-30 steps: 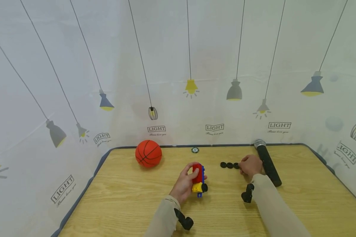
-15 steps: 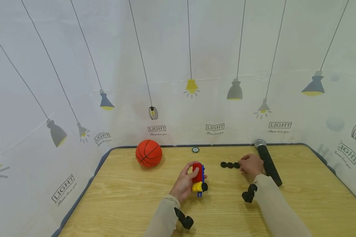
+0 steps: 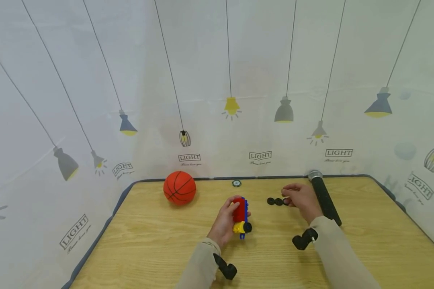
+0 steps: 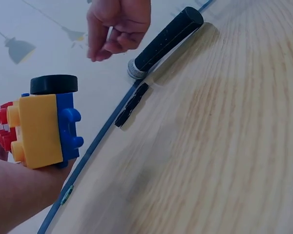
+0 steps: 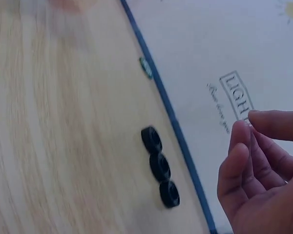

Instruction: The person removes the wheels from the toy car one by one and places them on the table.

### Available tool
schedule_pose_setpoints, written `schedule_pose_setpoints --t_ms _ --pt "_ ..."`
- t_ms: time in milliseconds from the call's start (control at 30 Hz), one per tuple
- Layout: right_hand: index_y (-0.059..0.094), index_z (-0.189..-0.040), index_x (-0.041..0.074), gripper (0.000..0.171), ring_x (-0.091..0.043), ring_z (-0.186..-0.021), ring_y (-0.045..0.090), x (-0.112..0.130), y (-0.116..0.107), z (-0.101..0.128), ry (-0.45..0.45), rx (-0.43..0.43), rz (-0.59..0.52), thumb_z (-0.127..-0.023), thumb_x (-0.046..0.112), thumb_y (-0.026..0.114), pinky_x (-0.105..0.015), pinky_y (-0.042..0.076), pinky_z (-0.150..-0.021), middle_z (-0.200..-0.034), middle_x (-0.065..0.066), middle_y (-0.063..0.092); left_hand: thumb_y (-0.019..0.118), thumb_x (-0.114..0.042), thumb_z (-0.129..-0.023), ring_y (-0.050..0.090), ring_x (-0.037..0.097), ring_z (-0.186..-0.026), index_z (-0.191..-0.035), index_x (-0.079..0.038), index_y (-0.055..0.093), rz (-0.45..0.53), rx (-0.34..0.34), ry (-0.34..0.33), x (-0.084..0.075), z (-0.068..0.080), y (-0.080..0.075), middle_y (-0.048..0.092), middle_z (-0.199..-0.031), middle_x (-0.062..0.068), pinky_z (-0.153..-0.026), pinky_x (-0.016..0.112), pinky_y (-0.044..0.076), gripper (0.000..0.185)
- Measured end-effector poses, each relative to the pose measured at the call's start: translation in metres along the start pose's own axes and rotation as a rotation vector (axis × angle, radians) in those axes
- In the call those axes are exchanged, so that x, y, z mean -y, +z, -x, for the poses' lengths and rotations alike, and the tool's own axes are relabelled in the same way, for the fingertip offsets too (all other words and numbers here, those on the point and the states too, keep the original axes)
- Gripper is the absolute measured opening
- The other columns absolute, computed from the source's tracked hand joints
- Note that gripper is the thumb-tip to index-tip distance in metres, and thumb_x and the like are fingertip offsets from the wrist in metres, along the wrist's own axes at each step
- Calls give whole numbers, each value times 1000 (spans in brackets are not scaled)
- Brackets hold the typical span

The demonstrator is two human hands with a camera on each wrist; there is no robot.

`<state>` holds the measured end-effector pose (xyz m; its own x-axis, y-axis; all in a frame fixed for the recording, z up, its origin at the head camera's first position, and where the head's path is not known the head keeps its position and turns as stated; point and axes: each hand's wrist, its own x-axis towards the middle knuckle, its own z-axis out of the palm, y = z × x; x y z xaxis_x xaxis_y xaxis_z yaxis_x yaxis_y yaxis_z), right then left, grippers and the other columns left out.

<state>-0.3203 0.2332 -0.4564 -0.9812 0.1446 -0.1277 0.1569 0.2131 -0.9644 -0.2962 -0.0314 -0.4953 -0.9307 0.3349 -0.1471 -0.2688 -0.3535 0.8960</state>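
Head view: left hand [image 3: 224, 222] grips the toy block car [image 3: 240, 216] mid-bench, fingers curled round its red top; one black wheel shows at the near end. Right hand [image 3: 302, 198] hovers over the row of three loose black wheels [image 3: 275, 201], fingers loosely curled and holding nothing, its fingertips above the rightmost wheel. Microphone [image 3: 323, 198] lies just right of that hand, head toward the bench's far edge. Basketball [image 3: 179, 188] sits near the far left corner; a small round token [image 3: 236, 183] lies at the far edge. Bench [image 3: 148, 249] has open wood in front of both hands and along the left.

Left wrist view: car [image 4: 41, 124] is held off the surface, yellow and blue blocks facing the camera, wheel on top. Wide bare wood to the right.

Right wrist view: three wheels [image 5: 160, 166] lie in a line, touching one another, close to the bench's blue edge; fingers [image 5: 241, 165] hang above, apart from them.
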Motion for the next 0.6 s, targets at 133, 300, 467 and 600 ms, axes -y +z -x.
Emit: schedule_pose_setpoints --t_ms 133,300,467,600 --pt "61 -124 -6 33 -7 -67 67 9 9 8 -54 36 -36 -98 15 64 -25 57 -61 -85 5 70 42 -30 -107 63 30 -118 -145 -15 42 -16 -29 11 1 -1 1 49 -144 14 -103 35 48 41" --pt "63 -121 -3 29 -10 -70 65 11 22 19 -117 133 -21 -98 16 64 -26 55 -63 -87 4 70 43 -36 -106 61 31 -118 -144 -16 43 -16 -65 0 1 -1 1 52 -138 11 -99 33 48 43" --pt "66 -116 0 25 -15 -75 64 6 38 32 -174 252 52 -97 16 66 -27 54 -65 -92 -4 70 37 -50 -105 61 27 -114 -143 -20 45 -12 -104 -20 0 -1 3 53 -138 14 -95 34 45 48" --pt "68 -114 1 22 -19 -75 65 0 51 44 -229 335 90 -96 14 66 -29 54 -65 -95 -10 70 35 -45 -108 63 27 -111 -136 -21 49 10 -133 -1 0 -3 4 56 -133 15 -95 34 48 41"
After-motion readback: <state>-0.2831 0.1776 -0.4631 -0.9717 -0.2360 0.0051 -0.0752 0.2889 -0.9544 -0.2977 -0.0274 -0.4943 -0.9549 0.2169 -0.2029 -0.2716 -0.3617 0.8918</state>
